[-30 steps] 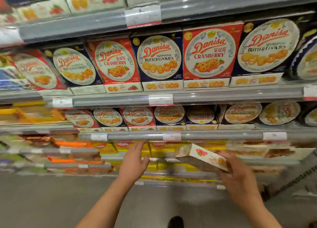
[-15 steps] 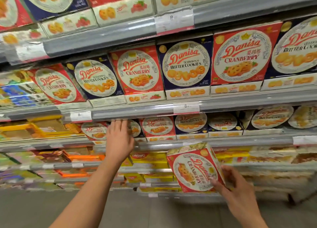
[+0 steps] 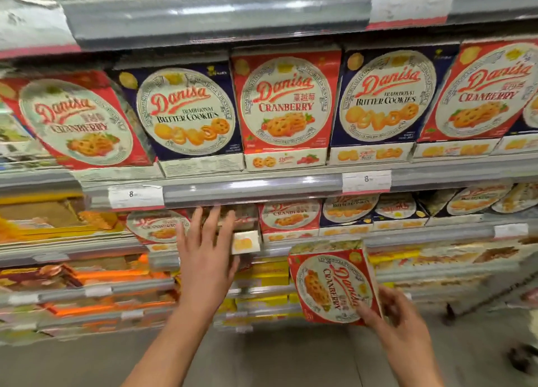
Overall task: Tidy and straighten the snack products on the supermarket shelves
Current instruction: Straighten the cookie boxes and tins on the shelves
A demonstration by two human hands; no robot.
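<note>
Right hand [image 3: 398,325] low at the right, fingers and thumb curled round the lower right corner of a red Danisa Cranberry box [image 3: 333,284], held clear of the shelving, in front of the lower shelves, turned on its side so the lettering runs downward, pale top panel facing up. Left hand [image 3: 205,255] raised to the second shelf [image 3: 291,249], fingers straight and spread, holding nothing, tips just under the grey rail [image 3: 250,190] of the shelf above and laid against a blurred box [image 3: 241,226] there; touching or merely in front, cannot tell. On that same shelf, a small red Cranberry box [image 3: 158,226] just left of the hand, another [image 3: 289,219] just right, then small navy Butter Cookies boxes [image 3: 349,212] toward the right end. On the shelf above, large boxes in a row along the front edge: tilted red Cranberry [image 3: 75,121] at the left end, navy Butter Cookies [image 3: 186,113], upright red Cranberry [image 3: 286,104], navy Butter Cookies [image 3: 387,95], red Cranberry [image 3: 483,92] toward the right end. White price tags [image 3: 135,196] clipped on the rails. Orange and yellow packs [image 3: 96,276], blurred, on the lower left shelves.
</note>
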